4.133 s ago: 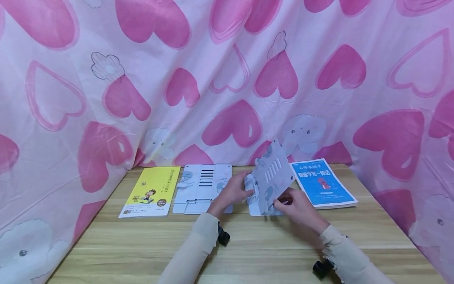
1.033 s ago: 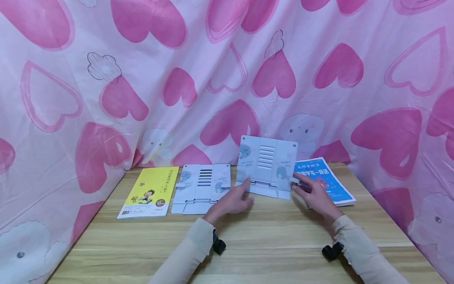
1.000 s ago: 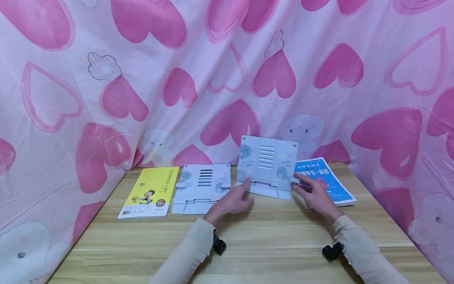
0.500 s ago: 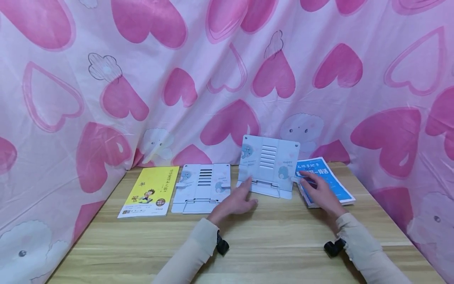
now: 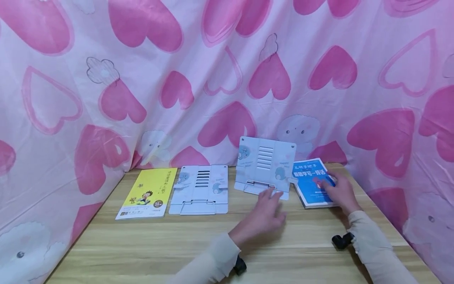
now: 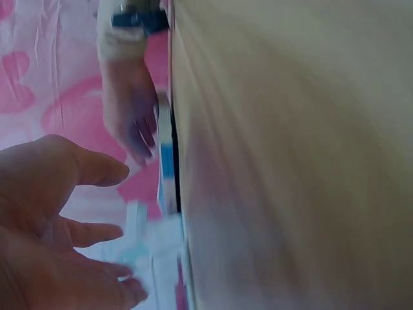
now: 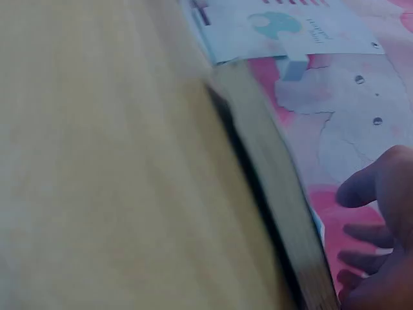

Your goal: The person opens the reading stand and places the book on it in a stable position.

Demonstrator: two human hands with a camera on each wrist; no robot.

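Note:
In the head view a white book stand with slots and a cartoon print is propped upright. My left hand is in front of its lower edge, fingers spread and holding nothing; the left wrist view shows the thumb and fingers apart. My right hand is over the right side of a blue-covered book, which lies on the table right of the stand. In the right wrist view the fingers are loosely bent beside the book's page edge, with nothing between them and the thumb.
A second white book stand lies folded flat left of the upright one. Farther left lies a yellow book. The wooden table ends at a pink heart-print curtain behind and at both sides.
The stand went from partly folded to propped upright. Lately my left hand has left its lower left and shifted right; my right hand has moved from its side clip to the blue book, which now lies turned slightly.

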